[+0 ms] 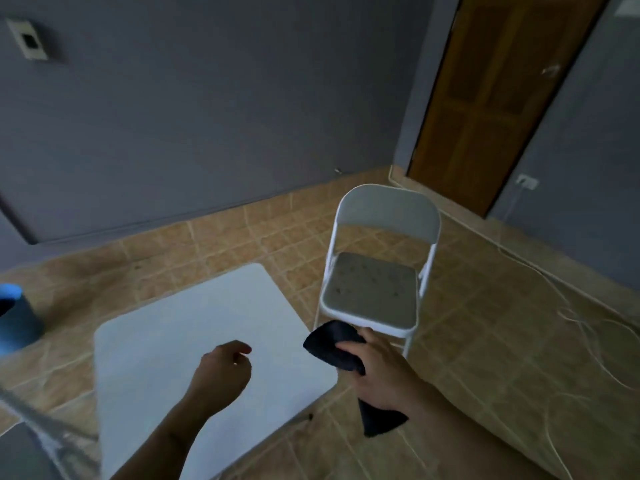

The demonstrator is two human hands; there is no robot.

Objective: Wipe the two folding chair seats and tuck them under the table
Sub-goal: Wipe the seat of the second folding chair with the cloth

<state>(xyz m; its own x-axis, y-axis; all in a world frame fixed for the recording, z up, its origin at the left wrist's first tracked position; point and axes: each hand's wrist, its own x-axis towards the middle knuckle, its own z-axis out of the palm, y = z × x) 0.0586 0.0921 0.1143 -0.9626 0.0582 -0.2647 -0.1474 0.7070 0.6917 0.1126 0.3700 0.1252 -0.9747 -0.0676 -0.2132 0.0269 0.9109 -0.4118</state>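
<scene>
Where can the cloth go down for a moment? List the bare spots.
The white table top shows bare from its far corner to the left hand hovering above its near part. The folding chair seat is speckled but unoccupied. Crowding is at the table's right edge, where the right hand holds the dark cloth.

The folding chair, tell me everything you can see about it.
The chair is a white folding one that looks like painted metal, with a rounded backrest, thin tube frame and grey seat speckled with dark spots. It stands unfolded and upright on the tiled floor, beyond the white table's right corner and apart from it, facing the camera. Nothing rests on it; the dark cloth overlaps its front edge in view, contact unclear.
</scene>
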